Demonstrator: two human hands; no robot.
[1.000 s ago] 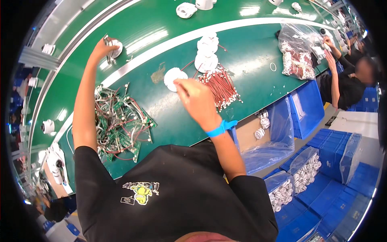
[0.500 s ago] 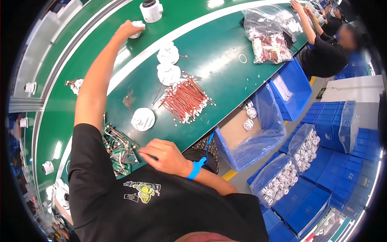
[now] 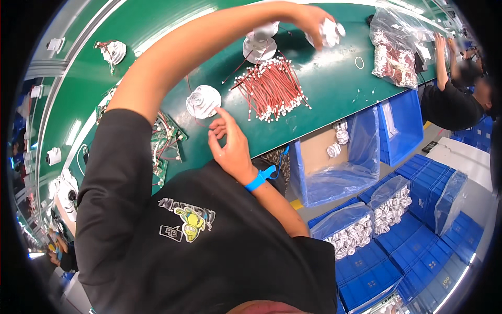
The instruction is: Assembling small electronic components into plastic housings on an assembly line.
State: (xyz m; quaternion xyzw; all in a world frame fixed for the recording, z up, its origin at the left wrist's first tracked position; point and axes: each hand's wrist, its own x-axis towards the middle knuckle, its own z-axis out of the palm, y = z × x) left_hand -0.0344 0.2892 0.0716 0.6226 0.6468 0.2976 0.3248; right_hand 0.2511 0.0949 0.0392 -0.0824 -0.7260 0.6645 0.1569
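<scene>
Reaching across the far side of the bench, my left hand (image 3: 314, 23) is closed around a white round plastic fitting (image 3: 330, 32), blurred by motion. My right hand (image 3: 230, 146), wearing a blue wristband (image 3: 260, 178), is in front of my chest with fingers apart. Its index fingertip is at the rim of a white disc-shaped fitting (image 3: 204, 102) lying on the bench. Beyond that lies a spread bundle of short red wires (image 3: 272, 89) with white connectors. More white fittings (image 3: 260, 49) sit behind the bundle, partly hidden by my left arm.
Green circuit boards with wires (image 3: 166, 138) lie beside my left sleeve. A wired white fitting (image 3: 112, 54) is on the far-left green surface. A clear bag of wires (image 3: 395, 60) stands at the right. Blue bins (image 3: 334, 193) line the bench's front edge. A co-worker (image 3: 455, 104) sits farther right.
My left hand has swung from the far left to the right, carrying the white fitting over the bench. My right hand has moved up to the disc-shaped fitting. The view has shifted.
</scene>
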